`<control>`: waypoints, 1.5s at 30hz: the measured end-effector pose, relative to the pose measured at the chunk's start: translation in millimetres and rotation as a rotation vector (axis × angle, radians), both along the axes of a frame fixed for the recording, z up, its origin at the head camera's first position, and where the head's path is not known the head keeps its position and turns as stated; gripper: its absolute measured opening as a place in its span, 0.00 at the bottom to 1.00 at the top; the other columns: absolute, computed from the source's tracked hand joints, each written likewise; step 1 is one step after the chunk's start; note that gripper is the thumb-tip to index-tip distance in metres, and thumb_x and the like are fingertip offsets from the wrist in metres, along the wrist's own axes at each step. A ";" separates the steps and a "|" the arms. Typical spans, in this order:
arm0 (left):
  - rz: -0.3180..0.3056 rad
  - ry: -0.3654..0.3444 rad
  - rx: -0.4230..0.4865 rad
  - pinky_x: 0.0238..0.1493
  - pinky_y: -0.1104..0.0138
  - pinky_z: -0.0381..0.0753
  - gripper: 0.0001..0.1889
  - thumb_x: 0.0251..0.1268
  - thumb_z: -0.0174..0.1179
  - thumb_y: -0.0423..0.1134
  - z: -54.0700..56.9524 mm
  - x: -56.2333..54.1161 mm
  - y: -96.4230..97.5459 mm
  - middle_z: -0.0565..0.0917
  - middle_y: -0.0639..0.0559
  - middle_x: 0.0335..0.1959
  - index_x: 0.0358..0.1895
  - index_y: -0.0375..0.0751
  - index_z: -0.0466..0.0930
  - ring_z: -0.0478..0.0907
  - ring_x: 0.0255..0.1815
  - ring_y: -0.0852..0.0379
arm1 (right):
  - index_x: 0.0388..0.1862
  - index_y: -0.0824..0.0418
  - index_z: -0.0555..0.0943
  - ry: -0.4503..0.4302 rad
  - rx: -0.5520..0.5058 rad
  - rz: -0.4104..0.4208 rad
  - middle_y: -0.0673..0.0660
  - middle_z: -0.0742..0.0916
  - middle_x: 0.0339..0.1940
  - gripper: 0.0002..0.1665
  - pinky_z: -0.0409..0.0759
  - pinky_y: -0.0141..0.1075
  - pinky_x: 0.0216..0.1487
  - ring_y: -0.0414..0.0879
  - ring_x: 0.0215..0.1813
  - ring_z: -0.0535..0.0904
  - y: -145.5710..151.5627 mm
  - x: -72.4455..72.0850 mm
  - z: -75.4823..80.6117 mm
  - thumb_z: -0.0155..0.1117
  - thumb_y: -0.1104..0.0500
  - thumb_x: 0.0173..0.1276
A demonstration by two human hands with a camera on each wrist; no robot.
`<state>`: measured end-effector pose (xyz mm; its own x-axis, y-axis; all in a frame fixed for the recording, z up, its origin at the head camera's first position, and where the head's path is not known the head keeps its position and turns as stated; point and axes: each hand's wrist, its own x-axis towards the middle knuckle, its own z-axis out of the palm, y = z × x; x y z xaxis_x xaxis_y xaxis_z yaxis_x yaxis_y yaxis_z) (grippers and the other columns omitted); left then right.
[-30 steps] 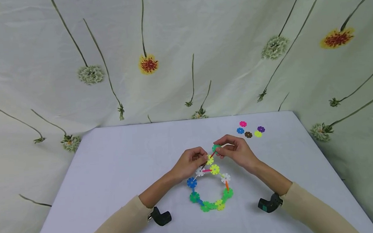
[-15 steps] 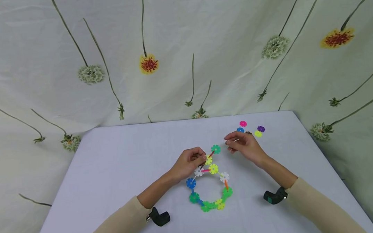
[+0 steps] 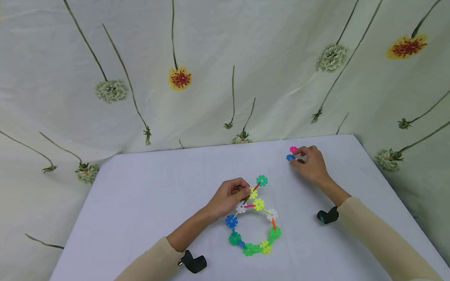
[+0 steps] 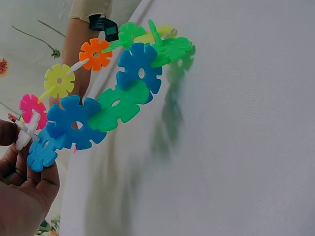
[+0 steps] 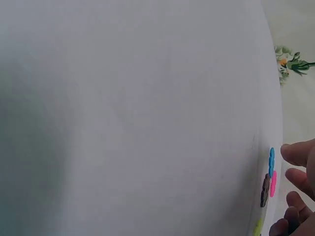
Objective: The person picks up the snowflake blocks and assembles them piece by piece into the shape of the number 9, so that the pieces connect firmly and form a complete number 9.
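Head view: my left fingers [image 3: 241,194] pinch multicoloured plastic flower-disc ring [image 3: 275,232]; right fingers [image 3: 304,150] parted near brown notched plastic disc [image 5: 265,191].

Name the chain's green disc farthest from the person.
The green disc beyond the left hand, joined to the red disc; the other green discs sit nearer, along the ring.

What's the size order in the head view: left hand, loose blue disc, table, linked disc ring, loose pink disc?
Largest to smallest:
1. Table
2. Linked disc ring, by overall span
3. Left hand
4. Loose pink disc and loose blue disc: they look alike, so unranked
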<state>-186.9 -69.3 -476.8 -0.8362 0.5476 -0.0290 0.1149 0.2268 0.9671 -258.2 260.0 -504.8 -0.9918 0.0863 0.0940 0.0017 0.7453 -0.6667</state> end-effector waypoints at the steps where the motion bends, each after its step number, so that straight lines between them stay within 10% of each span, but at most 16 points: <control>1: -0.003 0.001 0.001 0.40 0.72 0.78 0.11 0.84 0.57 0.39 0.7 0.0 1.0 0.83 0.45 0.38 0.49 0.33 0.82 0.76 0.35 0.57 | 0.58 0.65 0.83 0.000 0.022 -0.016 0.67 0.79 0.56 0.21 0.73 0.48 0.53 0.61 0.58 0.72 1.0 -2.2 -0.1 0.71 0.53 0.75; 21: -0.004 -0.006 -0.020 0.42 0.72 0.79 0.11 0.84 0.57 0.40 -1.1 -1.2 3.3 0.83 0.46 0.38 0.50 0.34 0.82 0.76 0.36 0.57 | 0.57 0.68 0.81 -0.078 0.135 -0.023 0.69 0.80 0.57 0.23 0.76 0.56 0.58 0.65 0.64 0.69 -3.7 -14.3 0.9 0.68 0.52 0.74; 45: 0.002 -0.008 -0.015 0.42 0.73 0.78 0.11 0.84 0.56 0.39 3.1 2.2 -1.0 0.83 0.42 0.40 0.50 0.34 0.82 0.76 0.37 0.57 | 0.59 0.62 0.84 0.015 -0.344 0.158 0.64 0.89 0.54 0.13 0.83 0.25 0.47 0.48 0.50 0.84 -10.4 8.7 9.8 0.67 0.61 0.80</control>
<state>-184.7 -70.2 -473.6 -0.8370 0.5455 -0.0437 0.1069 0.2414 0.9645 -249.5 249.7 -495.0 -0.9942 -0.0382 0.1009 -0.1070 0.4681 -0.8772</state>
